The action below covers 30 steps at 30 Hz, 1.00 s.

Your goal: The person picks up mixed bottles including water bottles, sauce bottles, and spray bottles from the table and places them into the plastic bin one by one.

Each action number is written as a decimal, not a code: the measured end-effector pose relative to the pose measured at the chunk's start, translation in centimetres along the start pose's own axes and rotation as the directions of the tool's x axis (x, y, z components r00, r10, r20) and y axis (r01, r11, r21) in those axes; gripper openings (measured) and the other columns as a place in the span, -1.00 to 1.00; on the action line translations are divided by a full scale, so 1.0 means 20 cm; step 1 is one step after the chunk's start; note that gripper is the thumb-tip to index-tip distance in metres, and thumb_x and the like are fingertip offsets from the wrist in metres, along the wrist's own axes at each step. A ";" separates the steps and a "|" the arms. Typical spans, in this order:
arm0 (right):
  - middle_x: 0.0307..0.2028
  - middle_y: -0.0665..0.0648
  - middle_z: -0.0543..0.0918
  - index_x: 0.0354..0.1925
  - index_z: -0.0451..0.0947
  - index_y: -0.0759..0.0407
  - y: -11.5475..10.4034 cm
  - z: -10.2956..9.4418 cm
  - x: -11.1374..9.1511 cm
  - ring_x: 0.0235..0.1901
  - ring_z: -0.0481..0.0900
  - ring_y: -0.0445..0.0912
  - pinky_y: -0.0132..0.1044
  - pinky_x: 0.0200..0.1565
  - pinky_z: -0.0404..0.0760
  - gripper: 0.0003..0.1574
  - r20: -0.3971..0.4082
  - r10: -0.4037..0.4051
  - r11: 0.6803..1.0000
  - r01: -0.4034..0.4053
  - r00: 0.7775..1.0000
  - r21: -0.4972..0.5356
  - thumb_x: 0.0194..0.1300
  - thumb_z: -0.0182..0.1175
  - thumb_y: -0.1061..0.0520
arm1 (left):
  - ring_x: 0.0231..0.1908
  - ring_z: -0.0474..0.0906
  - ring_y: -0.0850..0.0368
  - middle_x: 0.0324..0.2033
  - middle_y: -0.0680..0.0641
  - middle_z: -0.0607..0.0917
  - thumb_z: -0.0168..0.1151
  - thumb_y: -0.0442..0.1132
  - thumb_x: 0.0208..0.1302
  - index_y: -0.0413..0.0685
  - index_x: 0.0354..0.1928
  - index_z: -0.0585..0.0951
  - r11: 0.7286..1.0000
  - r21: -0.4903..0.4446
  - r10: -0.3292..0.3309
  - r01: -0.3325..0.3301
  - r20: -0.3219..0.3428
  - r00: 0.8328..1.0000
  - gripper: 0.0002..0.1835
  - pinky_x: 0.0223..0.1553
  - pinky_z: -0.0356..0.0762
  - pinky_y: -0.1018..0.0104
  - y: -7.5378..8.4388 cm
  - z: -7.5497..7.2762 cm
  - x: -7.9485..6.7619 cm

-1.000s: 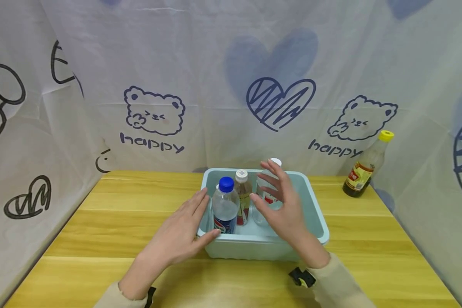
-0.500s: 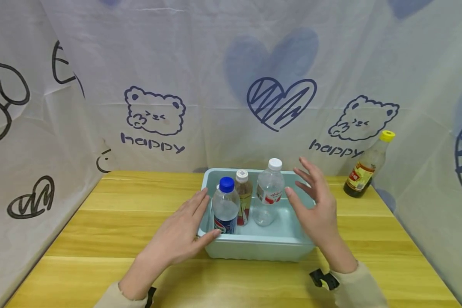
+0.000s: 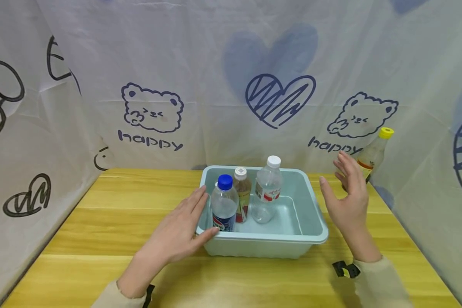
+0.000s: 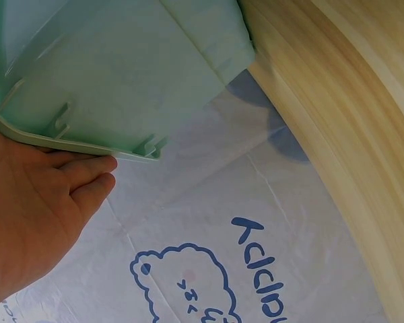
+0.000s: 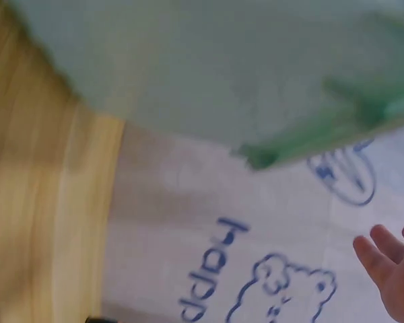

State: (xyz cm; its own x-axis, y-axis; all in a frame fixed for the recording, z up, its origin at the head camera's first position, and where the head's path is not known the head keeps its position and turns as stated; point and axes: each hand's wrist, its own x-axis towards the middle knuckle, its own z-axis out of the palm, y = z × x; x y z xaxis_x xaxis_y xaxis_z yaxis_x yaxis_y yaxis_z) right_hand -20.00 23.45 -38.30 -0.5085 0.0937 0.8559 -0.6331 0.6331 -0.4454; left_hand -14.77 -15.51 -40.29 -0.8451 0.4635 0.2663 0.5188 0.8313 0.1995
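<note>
A pale green plastic basin [image 3: 259,247] stands on the table with three bottles upright in it. My left hand [image 3: 179,229] rests along its left rim, fingers straight; in the left wrist view the fingers [image 4: 87,176] touch under the rim. Nearest that hand is a clear bottle with a blue cap [image 3: 225,201]. Behind it stands a brownish bottle with a white cap [image 3: 242,190], and right of that a clear bottle with a white cap and red label [image 3: 268,184]. My right hand [image 3: 348,199] hovers right of the basin, fingers spread and holding nothing. It partly hides a yellow-capped sauce bottle [image 3: 372,155].
The wooden table [image 3: 111,214] extends around the basin on both sides. A pale printed cloth [image 3: 215,85] hangs close behind it and along both sides. The sauce bottle stands at the back right corner, outside the basin.
My right hand has moved right, from over the white-capped clear bottle out past the basin's right rim toward the sauce bottle. My left hand has stayed at the left rim.
</note>
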 end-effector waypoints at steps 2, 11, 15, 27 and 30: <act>0.43 0.21 0.44 0.44 0.43 0.24 0.06 -0.01 0.00 0.31 0.53 -0.09 -0.52 0.28 0.50 -0.08 -0.026 -0.004 1.000 0.003 1.000 -0.028 0.12 0.41 0.52 | 0.60 0.01 -0.18 0.64 -0.22 0.00 -0.07 0.44 0.48 -0.27 0.62 0.10 1.000 0.007 -0.001 0.001 -0.001 1.000 0.03 0.55 0.15 -0.07 0.00 0.00 0.00; 0.44 0.22 0.43 0.42 0.42 0.27 0.27 -0.08 0.02 0.23 0.56 0.27 -0.63 0.23 0.44 -0.19 -0.113 0.027 0.995 -0.038 0.993 -0.093 0.22 0.38 0.40 | 0.61 0.00 -0.14 0.64 -0.21 0.01 -0.07 0.44 0.48 -0.26 0.62 0.10 1.000 0.013 -0.001 0.001 0.001 1.000 0.03 0.55 0.15 -0.06 -0.01 0.00 0.00; 0.46 0.21 0.39 0.44 0.39 0.28 0.34 -0.10 0.02 0.22 0.55 0.29 -0.66 0.20 0.39 -0.19 -0.122 0.052 0.990 -0.067 0.991 -0.127 0.25 0.36 0.41 | 0.61 0.00 -0.15 0.64 -0.21 0.00 -0.09 0.45 0.48 -0.26 0.62 0.10 1.000 0.010 0.000 0.000 0.006 1.000 0.03 0.56 0.14 -0.06 -0.01 0.00 0.00; 0.49 0.17 0.34 0.48 0.34 0.24 0.49 -0.18 0.10 0.33 0.46 0.19 -0.60 0.26 0.35 -0.19 -0.163 0.131 0.972 -0.159 0.978 -0.176 0.31 0.31 0.25 | 0.60 0.01 -0.16 0.64 -0.22 0.01 -0.09 0.45 0.48 -0.27 0.62 0.10 1.000 0.014 0.006 -0.006 -0.012 1.000 0.03 0.56 0.14 -0.05 -0.01 0.00 -0.01; 0.51 0.15 0.31 0.52 0.30 0.15 0.54 -0.20 0.11 0.36 0.42 0.12 -0.51 0.30 0.37 -0.16 -0.164 0.165 0.961 -0.196 0.973 -0.194 0.35 0.31 0.19 | 0.60 0.02 -0.16 0.64 -0.22 0.02 -0.10 0.45 0.48 -0.27 0.61 0.12 1.000 0.018 0.009 -0.008 -0.016 1.000 0.03 0.55 0.17 -0.06 -0.01 0.00 -0.01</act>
State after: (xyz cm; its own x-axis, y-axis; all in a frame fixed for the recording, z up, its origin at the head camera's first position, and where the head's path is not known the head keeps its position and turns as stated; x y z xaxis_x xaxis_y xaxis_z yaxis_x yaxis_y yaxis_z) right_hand -25.57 33.53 -40.16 -0.5032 0.3217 0.8020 -0.3958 0.7392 -0.5449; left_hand -14.74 -15.65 -40.42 -0.8384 0.4656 0.2834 0.5234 0.8328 0.1803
